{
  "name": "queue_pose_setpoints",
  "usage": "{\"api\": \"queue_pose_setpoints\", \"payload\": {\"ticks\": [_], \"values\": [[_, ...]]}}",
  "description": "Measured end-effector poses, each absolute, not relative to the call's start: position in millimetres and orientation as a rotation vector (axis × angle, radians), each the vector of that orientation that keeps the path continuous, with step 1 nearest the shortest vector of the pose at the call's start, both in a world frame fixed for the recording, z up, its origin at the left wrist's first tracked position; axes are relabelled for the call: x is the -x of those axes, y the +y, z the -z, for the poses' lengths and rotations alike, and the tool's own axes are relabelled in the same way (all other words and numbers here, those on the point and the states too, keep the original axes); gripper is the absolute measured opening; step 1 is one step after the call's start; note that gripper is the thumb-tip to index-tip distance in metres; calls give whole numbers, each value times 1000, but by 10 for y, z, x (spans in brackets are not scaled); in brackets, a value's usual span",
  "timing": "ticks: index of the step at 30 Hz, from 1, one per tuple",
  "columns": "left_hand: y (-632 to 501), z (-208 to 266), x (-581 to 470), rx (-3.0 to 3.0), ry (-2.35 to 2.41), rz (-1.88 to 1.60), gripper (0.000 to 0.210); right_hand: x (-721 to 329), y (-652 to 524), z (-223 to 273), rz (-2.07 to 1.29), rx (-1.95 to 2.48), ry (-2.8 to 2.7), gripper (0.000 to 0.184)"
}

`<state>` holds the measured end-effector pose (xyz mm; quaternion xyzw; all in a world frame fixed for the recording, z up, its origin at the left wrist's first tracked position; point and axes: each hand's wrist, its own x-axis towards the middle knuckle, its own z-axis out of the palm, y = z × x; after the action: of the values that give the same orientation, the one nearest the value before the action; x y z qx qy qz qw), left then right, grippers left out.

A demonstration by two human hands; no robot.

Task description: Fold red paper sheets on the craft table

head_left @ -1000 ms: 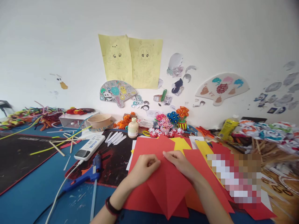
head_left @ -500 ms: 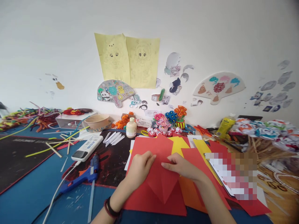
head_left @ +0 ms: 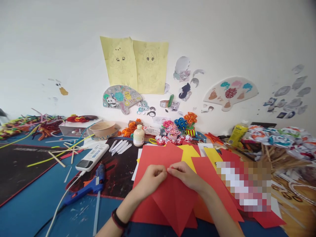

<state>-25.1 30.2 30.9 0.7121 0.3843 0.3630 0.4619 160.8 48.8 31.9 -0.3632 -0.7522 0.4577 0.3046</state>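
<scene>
Between my hands is a folded piece of red paper (head_left: 175, 204) with creases, its pointed corner turned toward me. My left hand (head_left: 152, 177) pinches its upper edge, fingers curled. Close beside it, my right hand (head_left: 185, 176) pinches the same edge with thumb and forefinger, so the two hands nearly touch. Beneath them lies a larger sheet of red paper (head_left: 150, 154), flat on the stack. Yellow paper (head_left: 191, 154) shows behind it, and more red sheets (head_left: 209, 177) lie to the right. The fingertips partly hide the folded paper's top.
At left lie a blue hot glue gun (head_left: 91, 187), a white power strip (head_left: 95, 156) with a cable, and folded white paper strips (head_left: 119, 146). A cream bottle (head_left: 138, 135) and pipe-cleaner flowers (head_left: 181, 123) stand behind the stack. A blurred patch (head_left: 244, 186) covers something at right.
My hands have come closer together, the right one moving left. The folded red paper has shifted toward me, its point now lower, and it appears wider.
</scene>
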Motion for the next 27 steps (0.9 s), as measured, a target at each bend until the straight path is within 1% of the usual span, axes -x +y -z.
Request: {"api": "queue_pose_setpoints", "payload": {"ticks": [3,7,11,14,16,18,20,23,25,27], "values": [[302,-311,262,-1670,927,-883,28,-1626,488,-343,-1180,992,-1957,47],[269,-373,279,-1553,955,-783,23,-1726,530,-391,-1100,1057,-1885,50],[245,-452,314,-1567,928,-749,22,-1900,588,-392,-1075,1124,-1806,53],[269,-505,389,-1564,935,-754,22,-2080,638,-348,-1042,1218,-1483,44],[308,-525,442,-1560,967,-826,23,-2182,681,-312,-1055,1249,-1239,35],[349,-522,468,-1624,1040,-941,27,-2216,724,-279,-1071,1247,-1109,34],[375,-494,452,-1761,1135,-1020,33,-2154,754,-252,-1077,1233,-1110,35],[390,-410,374,-1920,1212,-1007,39,-1927,743,-212,-1089,1176,-1219,41],[405,-347,332,-1926,1272,-1014,42,-1771,701,-185,-1114,1103,-1284,46],[433,-303,331,-1909,1383,-1090,44,-1672,652,-167,-1158,1046,-1398,46]]}}
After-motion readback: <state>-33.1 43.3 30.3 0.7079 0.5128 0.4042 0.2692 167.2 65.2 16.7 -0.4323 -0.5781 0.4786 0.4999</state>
